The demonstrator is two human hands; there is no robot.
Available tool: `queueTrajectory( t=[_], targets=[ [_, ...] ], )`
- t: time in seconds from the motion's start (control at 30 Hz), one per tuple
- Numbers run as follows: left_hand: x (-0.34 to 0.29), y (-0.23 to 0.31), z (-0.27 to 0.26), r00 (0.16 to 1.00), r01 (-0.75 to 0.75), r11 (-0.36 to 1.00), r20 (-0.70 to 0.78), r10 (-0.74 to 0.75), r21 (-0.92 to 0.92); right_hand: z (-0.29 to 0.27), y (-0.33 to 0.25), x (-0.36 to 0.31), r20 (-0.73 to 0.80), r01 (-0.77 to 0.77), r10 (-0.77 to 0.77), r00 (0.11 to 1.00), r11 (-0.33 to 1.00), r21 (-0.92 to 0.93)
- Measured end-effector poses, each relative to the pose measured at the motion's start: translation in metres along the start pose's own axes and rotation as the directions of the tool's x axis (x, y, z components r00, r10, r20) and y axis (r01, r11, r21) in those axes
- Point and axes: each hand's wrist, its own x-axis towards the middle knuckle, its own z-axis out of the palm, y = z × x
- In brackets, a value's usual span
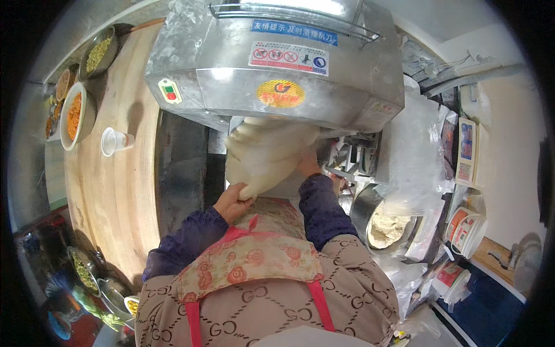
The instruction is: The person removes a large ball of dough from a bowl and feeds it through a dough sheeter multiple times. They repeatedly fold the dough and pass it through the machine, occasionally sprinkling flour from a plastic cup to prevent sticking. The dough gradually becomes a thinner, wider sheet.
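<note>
A pale, folded sheet of dough point(272, 153) hangs below the hood of a steel dough-rolling machine point(225, 87). My left hand point(234, 202) is closed on the sheet's lower left corner, pinching it to a point. At the right edge of the dough is my right hand point(308, 164), gripping that side; its fingers are partly hidden by the dough. The upper end of the sheet disappears under the machine's front.
On the left, a wooden worktop point(115, 191) holds a clear plastic cup point(117, 141) and a bowl of shredded orange food point(74, 115). A metal pot of flour point(388, 226) stands at right, near metal machine parts point(350, 156). A green-and-red switch point(170, 91) sits on the machine.
</note>
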Motion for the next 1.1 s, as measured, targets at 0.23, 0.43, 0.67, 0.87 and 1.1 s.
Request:
queueTrajectory(
  t=[0.23,0.43,0.67,0.87,1.1],
  targets=[
    [-0.043,0.038,-0.026,0.910,-0.403,0.237,0.361,0.203,0.884,0.055,0.043,-0.029,-0.045,-0.254,0.408,0.912,0.647,0.719],
    [-0.026,0.047,-0.037,0.989,0.142,0.973,-0.071,-0.131,0.182,0.079,0.043,-0.100,-0.016,-0.211,0.231,0.973,0.912,0.353],
    [0.008,0.069,0.004,1.000,0.026,0.922,-0.008,-0.024,0.387,0.065,0.045,-0.100,-0.127,-0.173,0.162,0.979,0.981,-0.087],
    [0.072,0.101,0.021,0.963,-0.048,0.846,0.249,-0.102,0.531,0.029,0.001,-0.029,-0.107,-0.563,0.572,0.813,0.820,0.099],
    [0.104,0.103,-0.012,0.593,-0.636,-0.459,0.773,0.224,0.621,-0.007,-0.048,-0.029,0.093,0.092,-0.071,0.993,0.966,-0.241]
  ],
)
